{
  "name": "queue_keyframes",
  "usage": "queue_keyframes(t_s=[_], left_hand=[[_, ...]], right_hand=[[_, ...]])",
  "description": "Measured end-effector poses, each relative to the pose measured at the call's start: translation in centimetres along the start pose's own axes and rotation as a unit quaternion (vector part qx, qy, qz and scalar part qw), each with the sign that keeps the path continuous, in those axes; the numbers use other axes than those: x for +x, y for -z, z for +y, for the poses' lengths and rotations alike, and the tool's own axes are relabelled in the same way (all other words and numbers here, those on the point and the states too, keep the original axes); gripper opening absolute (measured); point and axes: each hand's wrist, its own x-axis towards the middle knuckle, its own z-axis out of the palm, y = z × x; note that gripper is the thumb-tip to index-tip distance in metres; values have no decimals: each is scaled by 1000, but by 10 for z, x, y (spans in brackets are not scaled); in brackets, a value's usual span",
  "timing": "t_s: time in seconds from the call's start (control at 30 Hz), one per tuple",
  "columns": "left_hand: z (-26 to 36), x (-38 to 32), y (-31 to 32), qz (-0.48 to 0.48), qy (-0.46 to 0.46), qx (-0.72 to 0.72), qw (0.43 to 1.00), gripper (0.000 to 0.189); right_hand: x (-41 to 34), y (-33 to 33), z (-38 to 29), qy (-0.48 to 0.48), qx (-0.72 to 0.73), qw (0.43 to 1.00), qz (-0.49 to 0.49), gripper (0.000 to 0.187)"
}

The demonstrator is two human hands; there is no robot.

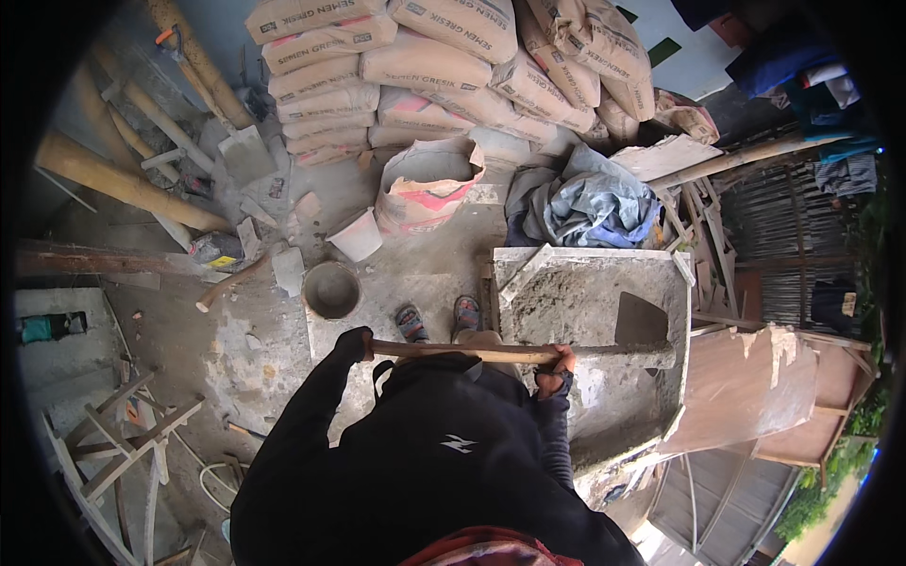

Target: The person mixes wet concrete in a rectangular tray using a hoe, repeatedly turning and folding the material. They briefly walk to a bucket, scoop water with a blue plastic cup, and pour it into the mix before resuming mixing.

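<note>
My left hand (354, 345), in a dark glove with bare fingertips, grips the end of the wooden handle of a hoe (460, 351). Further along the same handle, my right hand (555, 371) is closed around it. The handle lies level across the front of my body. Its flat metal blade (640, 322) is over the right part of a mixing trough (587, 252) with pale raised edges. Grey, wet-looking mortar (552, 297) covers part of the trough's bottom. Whether the blade touches the mortar, I cannot tell.
An opened cement bag (428, 187), a white container (356, 235) and a round bucket (331, 264) stand ahead of my sandalled feet. Stacked cement bags (425, 64) line the wall. A crumpled tarpaulin (594, 198) lies beyond the trough. Bamboo poles (131, 184) and a shovel (248, 154) are at left.
</note>
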Motion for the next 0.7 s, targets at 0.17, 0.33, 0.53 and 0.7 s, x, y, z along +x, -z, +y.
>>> queue_keyframes(t_s=[0.17, 0.33, 0.53, 0.7], left_hand=[[-28, -27, 46, 28, 8, 35, 999, 40], [-73, -64, 66, 133, 47, -34, 989, 43], [-78, -116, 34, 225, 182, -175, 941, 27], [-54, -145, 45, 381, 210, -137, 890, 23]], right_hand=[[-17, -53, -3, -153, 12, 986, -65, 12], [-30, -128, 9, -193, -27, 959, -205, 22], [-15, -204, 42, -217, -93, 941, -243, 20], [39, -276, 81, -207, -152, 932, -255, 21]])
